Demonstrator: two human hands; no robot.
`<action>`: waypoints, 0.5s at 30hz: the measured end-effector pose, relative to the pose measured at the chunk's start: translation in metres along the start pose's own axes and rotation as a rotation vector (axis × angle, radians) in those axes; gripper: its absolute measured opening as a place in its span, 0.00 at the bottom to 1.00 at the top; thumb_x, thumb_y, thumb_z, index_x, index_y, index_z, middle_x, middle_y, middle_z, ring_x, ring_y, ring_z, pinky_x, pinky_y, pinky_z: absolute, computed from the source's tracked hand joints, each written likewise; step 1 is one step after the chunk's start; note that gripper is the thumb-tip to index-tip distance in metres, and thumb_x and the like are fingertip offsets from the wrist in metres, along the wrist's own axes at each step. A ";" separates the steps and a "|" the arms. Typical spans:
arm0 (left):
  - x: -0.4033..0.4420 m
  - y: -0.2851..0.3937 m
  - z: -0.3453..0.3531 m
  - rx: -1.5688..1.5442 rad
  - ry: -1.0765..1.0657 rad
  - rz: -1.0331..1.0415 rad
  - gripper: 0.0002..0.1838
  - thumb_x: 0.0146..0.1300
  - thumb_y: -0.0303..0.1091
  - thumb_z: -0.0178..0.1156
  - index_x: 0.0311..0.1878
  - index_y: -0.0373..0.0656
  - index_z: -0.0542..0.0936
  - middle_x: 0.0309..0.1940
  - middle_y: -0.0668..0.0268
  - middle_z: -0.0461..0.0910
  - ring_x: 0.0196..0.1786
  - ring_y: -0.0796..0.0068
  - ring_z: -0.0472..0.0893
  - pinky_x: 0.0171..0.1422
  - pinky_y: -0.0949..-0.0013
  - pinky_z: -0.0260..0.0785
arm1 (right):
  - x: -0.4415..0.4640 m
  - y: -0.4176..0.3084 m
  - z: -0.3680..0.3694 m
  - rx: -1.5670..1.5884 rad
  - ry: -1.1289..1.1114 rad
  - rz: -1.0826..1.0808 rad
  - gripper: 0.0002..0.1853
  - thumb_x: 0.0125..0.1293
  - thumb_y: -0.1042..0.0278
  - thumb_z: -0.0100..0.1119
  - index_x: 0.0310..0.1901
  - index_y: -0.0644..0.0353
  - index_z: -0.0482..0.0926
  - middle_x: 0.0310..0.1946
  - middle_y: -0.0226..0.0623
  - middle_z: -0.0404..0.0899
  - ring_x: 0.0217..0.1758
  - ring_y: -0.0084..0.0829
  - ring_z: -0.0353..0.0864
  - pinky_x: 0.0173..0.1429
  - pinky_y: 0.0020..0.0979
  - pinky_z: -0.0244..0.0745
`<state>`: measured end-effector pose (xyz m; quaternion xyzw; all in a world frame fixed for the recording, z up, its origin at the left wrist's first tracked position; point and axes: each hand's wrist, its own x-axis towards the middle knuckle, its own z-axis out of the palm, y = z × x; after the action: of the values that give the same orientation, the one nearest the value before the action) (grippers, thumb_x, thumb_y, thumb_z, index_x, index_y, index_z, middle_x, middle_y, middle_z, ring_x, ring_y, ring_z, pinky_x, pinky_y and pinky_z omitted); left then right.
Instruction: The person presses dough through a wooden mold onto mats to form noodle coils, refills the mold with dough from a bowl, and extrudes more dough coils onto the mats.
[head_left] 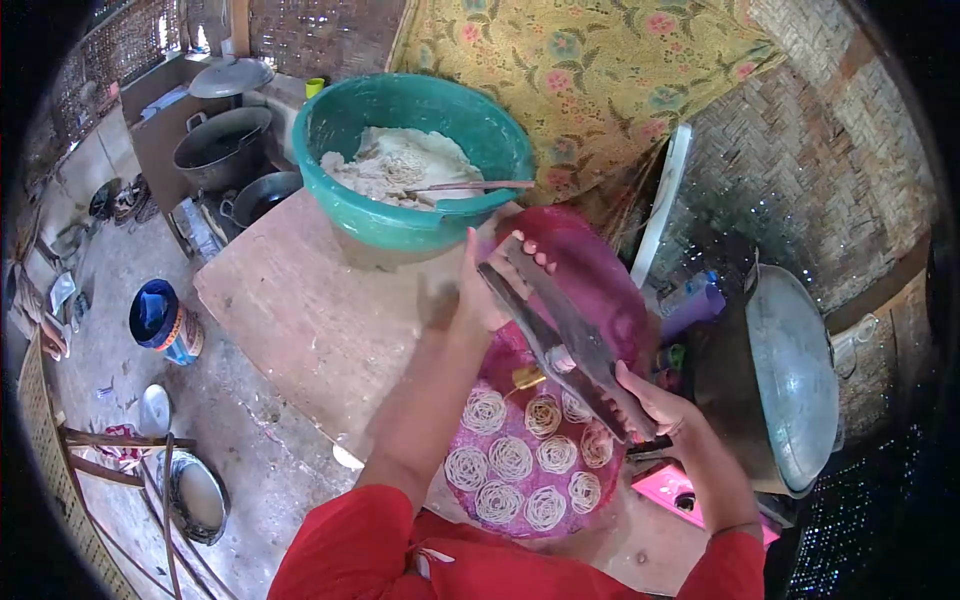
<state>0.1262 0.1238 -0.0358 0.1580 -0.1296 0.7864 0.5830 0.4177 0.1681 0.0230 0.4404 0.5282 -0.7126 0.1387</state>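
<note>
My left hand [485,285] is closed round the upper left end of a dark wooden press [575,335] made of two long bars. The fingers of my right hand [650,405] wrap round its lower right end. A brass-coloured cylinder [527,377] shows just below the bars. Under the press, several round coils of pale noodle-like strands [510,457] lie on a pink tray [470,490]. Part of the tray is hidden by the press and my hands.
A green basin [400,225] of pale dough or flour, with a stick [470,186] in it, stands on the wooden table [310,310]. A large lidded pot [785,370] is at the right. Buckets and pots stand on the left.
</note>
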 end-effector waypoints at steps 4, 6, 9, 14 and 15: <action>0.002 0.002 0.009 -0.104 -0.198 -0.029 0.35 0.65 0.68 0.38 0.49 0.41 0.72 0.35 0.61 0.75 0.46 0.60 0.76 0.59 0.52 0.66 | -0.001 0.006 -0.002 -0.088 -0.017 -0.141 0.42 0.62 0.33 0.51 0.62 0.66 0.66 0.42 0.39 0.79 0.40 0.24 0.79 0.41 0.24 0.75; -0.011 0.004 0.045 0.197 0.056 -0.004 0.36 0.66 0.67 0.38 0.53 0.40 0.71 0.41 0.61 0.77 0.48 0.61 0.76 0.60 0.54 0.66 | -0.003 0.021 0.001 -0.154 -0.073 -0.412 0.31 0.60 0.49 0.62 0.56 0.65 0.70 0.44 0.40 0.78 0.46 0.30 0.77 0.51 0.31 0.73; -0.029 -0.005 0.026 0.929 0.131 0.017 0.32 0.66 0.61 0.46 0.55 0.38 0.71 0.45 0.61 0.77 0.48 0.61 0.76 0.60 0.56 0.66 | -0.004 0.066 0.003 0.234 -0.127 -0.532 0.38 0.50 0.55 0.70 0.59 0.68 0.66 0.46 0.40 0.77 0.47 0.31 0.76 0.52 0.34 0.72; -0.100 -0.013 0.005 2.524 -0.162 -0.304 0.16 0.50 0.41 0.66 0.43 0.50 0.82 0.52 0.64 0.74 0.57 0.59 0.69 0.62 0.55 0.62 | -0.013 0.149 0.020 0.549 -0.132 -0.991 0.44 0.47 0.48 0.70 0.61 0.68 0.64 0.42 0.41 0.76 0.40 0.32 0.76 0.46 0.35 0.70; -0.109 -0.016 -0.012 2.598 -0.201 -0.221 0.14 0.49 0.42 0.65 0.40 0.52 0.82 0.53 0.66 0.73 0.57 0.60 0.69 0.62 0.54 0.62 | -0.020 0.159 0.024 0.561 -0.108 -1.033 0.45 0.47 0.47 0.70 0.61 0.68 0.63 0.41 0.41 0.76 0.39 0.33 0.75 0.45 0.36 0.70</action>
<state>0.1700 0.0371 -0.0899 0.6692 0.6902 0.2696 0.0546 0.5233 0.0777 -0.0602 0.1089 0.4580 -0.8216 -0.3215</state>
